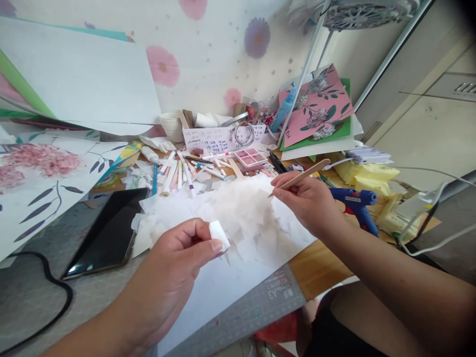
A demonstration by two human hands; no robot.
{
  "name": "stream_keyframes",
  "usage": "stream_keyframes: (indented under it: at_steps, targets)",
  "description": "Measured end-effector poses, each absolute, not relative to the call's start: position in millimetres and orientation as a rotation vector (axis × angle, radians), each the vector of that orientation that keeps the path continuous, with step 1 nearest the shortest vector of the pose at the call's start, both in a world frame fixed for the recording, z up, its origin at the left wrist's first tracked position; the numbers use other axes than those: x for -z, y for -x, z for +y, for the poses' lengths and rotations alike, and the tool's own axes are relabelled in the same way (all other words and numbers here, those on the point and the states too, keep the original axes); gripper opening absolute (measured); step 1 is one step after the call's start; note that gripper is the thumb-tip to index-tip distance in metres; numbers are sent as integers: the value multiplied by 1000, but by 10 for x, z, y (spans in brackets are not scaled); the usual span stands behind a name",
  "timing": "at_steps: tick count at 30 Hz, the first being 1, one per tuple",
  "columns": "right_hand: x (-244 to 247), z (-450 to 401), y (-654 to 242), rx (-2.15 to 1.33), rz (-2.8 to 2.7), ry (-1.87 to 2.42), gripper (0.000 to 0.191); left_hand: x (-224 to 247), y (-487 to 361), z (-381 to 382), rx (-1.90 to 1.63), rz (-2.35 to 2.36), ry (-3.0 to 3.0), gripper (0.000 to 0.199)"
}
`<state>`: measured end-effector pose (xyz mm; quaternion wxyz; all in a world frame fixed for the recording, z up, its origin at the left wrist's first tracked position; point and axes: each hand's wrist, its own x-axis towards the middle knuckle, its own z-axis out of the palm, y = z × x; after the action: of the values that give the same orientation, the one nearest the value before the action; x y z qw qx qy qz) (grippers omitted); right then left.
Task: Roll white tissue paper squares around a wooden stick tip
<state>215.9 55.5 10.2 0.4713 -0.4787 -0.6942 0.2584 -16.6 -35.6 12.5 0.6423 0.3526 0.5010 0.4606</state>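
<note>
Pinching white piece at fingertips of left hand (wooden stick in right hand)

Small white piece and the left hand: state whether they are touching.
Touching. The head view shows the left hand pinching the small white piece, with the thumb's tip lying over its lower part.

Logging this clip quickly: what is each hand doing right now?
Left hand: closed, pinching a small white piece between thumb and finger.
Right hand: closed, holding a thin wooden stick.
</note>
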Motion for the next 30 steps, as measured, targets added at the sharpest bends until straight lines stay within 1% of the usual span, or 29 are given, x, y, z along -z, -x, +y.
stream_keyframes:
  at_steps: [9,14,16,18,21,30]
  targets:
    - [-101,579,-2111,-912,-1470,1068,18,-108,171,-368,-1037,1127,-818,18]
    - [-257,310,-2001,-983,-1470,880,10,-78,190,-390,-1023,1107,-814,17]
    - [-317,134,-1924,-1209,-1538,686,7,-73,183,-390,-1022,1091,-799,18]
    - [-340,-10,-1849,-1312,-1664,638,5,-71,171,-384,-1032,1091,-801,19]
    - [-313,-100,-1782,-1334,-1706,619,7,-71,157,-375,-1030,1090,-823,20]
    - [-252,-94,-1751,-1377,-1671,619,6,-37,192,-401,-1011,1091,-885,24]
